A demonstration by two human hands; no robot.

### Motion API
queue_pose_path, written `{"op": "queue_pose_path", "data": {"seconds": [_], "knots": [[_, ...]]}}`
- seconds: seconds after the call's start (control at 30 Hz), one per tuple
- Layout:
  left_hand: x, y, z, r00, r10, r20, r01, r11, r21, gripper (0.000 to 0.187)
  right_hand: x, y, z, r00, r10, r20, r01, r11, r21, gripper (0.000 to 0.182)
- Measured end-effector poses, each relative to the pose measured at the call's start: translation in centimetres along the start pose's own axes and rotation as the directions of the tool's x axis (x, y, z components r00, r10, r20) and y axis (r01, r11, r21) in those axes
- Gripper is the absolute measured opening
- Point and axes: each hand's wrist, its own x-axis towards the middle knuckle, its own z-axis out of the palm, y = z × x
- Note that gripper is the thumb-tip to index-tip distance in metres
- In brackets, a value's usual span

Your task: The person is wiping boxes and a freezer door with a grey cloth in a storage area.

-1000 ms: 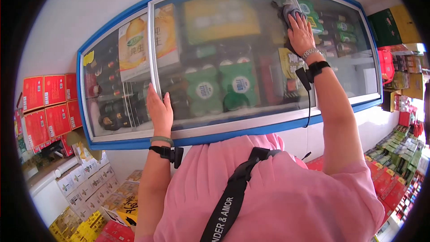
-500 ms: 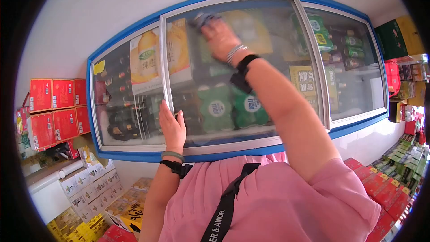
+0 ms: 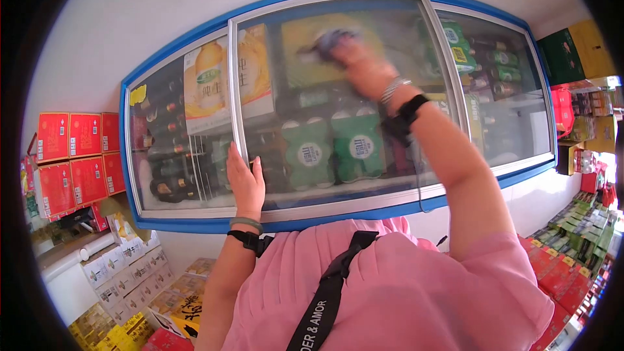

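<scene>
A chest cooler with a blue rim (image 3: 188,225) and sliding glass lids spans the view in front of me. On the middle glass lid (image 3: 266,169), my right hand (image 3: 367,68) presses a dark, bunched cloth (image 3: 333,44); both are blurred by motion. My left hand (image 3: 246,182) lies with fingers stretched out at the lower end of the silver frame bar (image 3: 235,110), holding nothing. Below the glass are green shrink-wrapped packs (image 3: 359,146), a white and yellow carton (image 3: 207,81) and dark bottles (image 3: 172,156).
Red boxes (image 3: 88,179) are stacked at the left. White cartons (image 3: 123,276) stand at the lower left. Green and yellow boxes (image 3: 562,58) sit beyond the cooler's right end, with red boxes (image 3: 559,273) at the lower right. A thin cable (image 3: 420,198) hangs over the front rim.
My right hand has moved right and slightly down across the glass with the cloth. My left hand keeps its place by the frame bar. The view has shifted slightly.
</scene>
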Motion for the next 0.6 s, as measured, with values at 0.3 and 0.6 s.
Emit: {"op": "queue_pose_path", "data": {"seconds": [0.3, 0.6], "knots": [[0.3, 0.5, -0.4, 1.0, 0.005, 0.022, -0.006, 0.999, 0.042, 0.071, 0.6, 16.9, -2.9, 0.763, 0.619, -0.187, -0.643, 0.699, -0.314, 0.062], [0.6, 1.1, -1.2, 0.994, -0.062, 0.087, 0.063, 0.998, -0.011, 0.074, 14.3, 12.3, 3.8, 0.813, 0.518, -0.268, -0.577, 0.78, -0.243, 0.059]]}}
